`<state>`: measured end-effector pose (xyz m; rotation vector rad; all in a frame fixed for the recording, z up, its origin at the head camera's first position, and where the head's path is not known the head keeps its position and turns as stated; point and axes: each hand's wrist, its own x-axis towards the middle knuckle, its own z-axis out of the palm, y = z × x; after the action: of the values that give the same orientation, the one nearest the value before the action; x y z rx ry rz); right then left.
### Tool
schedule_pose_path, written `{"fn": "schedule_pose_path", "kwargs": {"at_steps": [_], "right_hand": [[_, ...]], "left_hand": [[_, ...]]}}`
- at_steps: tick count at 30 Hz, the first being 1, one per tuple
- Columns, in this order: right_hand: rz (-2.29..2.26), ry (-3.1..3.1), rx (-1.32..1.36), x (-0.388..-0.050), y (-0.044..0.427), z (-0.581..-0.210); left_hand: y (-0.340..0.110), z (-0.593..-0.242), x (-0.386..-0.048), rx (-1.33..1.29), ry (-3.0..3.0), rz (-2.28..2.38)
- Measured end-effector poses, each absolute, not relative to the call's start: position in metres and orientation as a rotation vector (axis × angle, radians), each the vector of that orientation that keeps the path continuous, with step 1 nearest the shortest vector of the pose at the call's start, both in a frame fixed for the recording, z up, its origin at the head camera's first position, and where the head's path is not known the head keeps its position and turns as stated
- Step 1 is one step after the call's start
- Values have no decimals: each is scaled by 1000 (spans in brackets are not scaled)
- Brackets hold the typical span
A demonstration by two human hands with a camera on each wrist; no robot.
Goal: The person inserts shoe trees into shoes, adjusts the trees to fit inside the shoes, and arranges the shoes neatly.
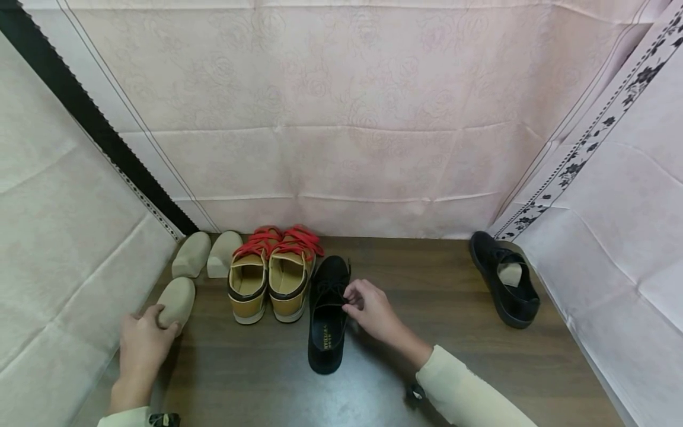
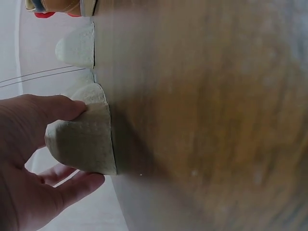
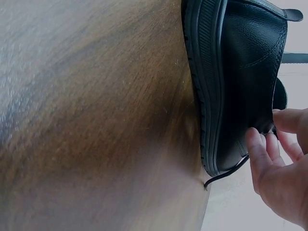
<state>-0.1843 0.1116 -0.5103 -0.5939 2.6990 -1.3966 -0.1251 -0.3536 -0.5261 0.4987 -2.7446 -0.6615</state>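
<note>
My left hand [image 1: 143, 344] grips a beige moulded-pulp shoe insert [image 1: 178, 301] at the left, close to the floor. In the left wrist view, the thumb lies on one side of this insert [image 2: 84, 144] and fingers are on the other. A black lace-up shoe [image 1: 326, 350] stands in the middle, its toe towards the back wall. My right hand [image 1: 375, 311] pinches its right side by the lacing. The right wrist view shows the fingertips at the upper edge of the shoe [image 3: 252, 57], with a loose black lace [image 3: 232, 170] hanging below.
Two more beige inserts [image 1: 192, 254] stand by the back left corner. Tan shoes [image 1: 246, 305] with red laces sit just left of the black shoe. Another black shoe [image 1: 496, 290], holding a beige insert [image 1: 510, 274], is beside the right wall. Cloth-covered walls [image 1: 347, 166] enclose the wooden floor [image 1: 416, 279].
</note>
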Motion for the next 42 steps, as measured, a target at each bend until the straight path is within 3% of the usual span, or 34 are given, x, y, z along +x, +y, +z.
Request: {"fn": "schedule_pose_path", "kwargs": {"at_steps": [18, 42], "right_hand": [[-1401, 2697, -613, -184, 112, -510], [-1386, 2700, -599, -184, 113, -510]], "left_hand": [[-351, -523, -125, 636, -2686, -724], [-325, -485, -126, 447, -2491, -616]]}}
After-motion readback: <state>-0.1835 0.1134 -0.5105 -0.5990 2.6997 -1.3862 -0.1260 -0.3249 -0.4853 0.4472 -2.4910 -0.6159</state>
